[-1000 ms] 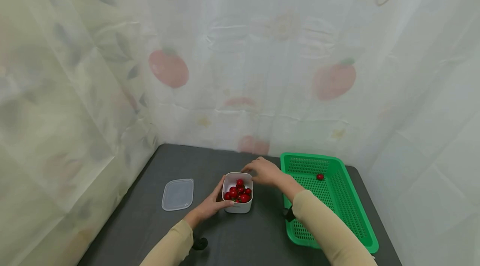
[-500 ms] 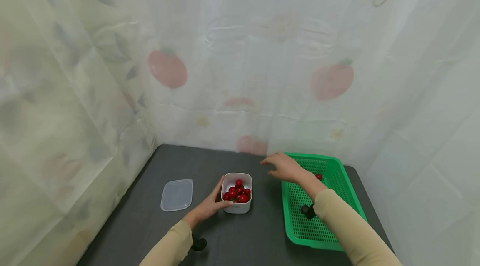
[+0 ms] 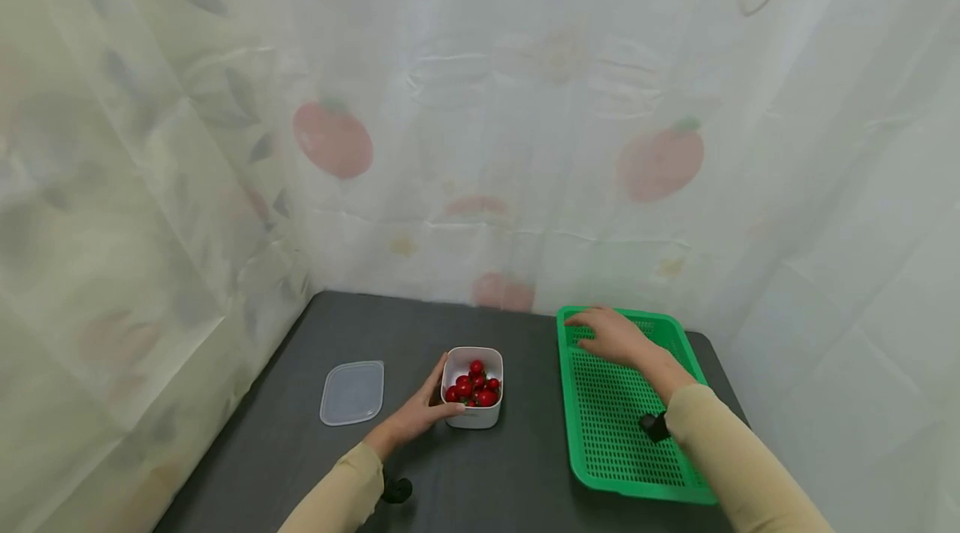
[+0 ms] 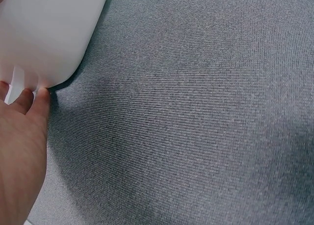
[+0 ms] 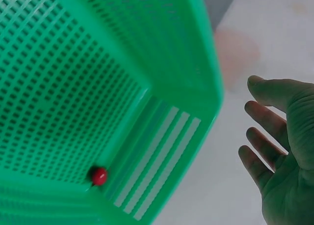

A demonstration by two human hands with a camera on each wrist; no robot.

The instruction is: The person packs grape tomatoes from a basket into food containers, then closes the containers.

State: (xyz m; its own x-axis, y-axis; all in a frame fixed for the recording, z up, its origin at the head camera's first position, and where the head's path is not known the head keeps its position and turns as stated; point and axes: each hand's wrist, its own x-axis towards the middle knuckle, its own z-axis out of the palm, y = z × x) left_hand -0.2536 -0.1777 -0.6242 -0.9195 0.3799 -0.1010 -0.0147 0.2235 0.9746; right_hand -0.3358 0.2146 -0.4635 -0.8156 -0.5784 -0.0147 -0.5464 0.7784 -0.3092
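A small white container (image 3: 474,419) holding several red cherry tomatoes (image 3: 486,398) sits upright on the dark tabletop. My left hand (image 3: 411,418) grips it, fingers along its left side and thumb at the near rim; the left wrist view shows fingertips against its lower edge. Over the far part of a green basket (image 3: 567,399) hovers my right hand (image 3: 617,338), fingers apart and nothing between them. One cherry tomato (image 5: 99,176) lies in a corner of the basket in the right wrist view; in the head view the right hand and forearm hide it.
A clear flat lid (image 3: 352,393) lies on the table, left of the container. Pale printed curtains (image 3: 465,141) stand behind the table and at both sides. The dark tabletop (image 3: 525,466) runs between the container and the basket.
My right hand has moved from beside the container's rim rightward to above the basket. The left hand and the container stay in place.
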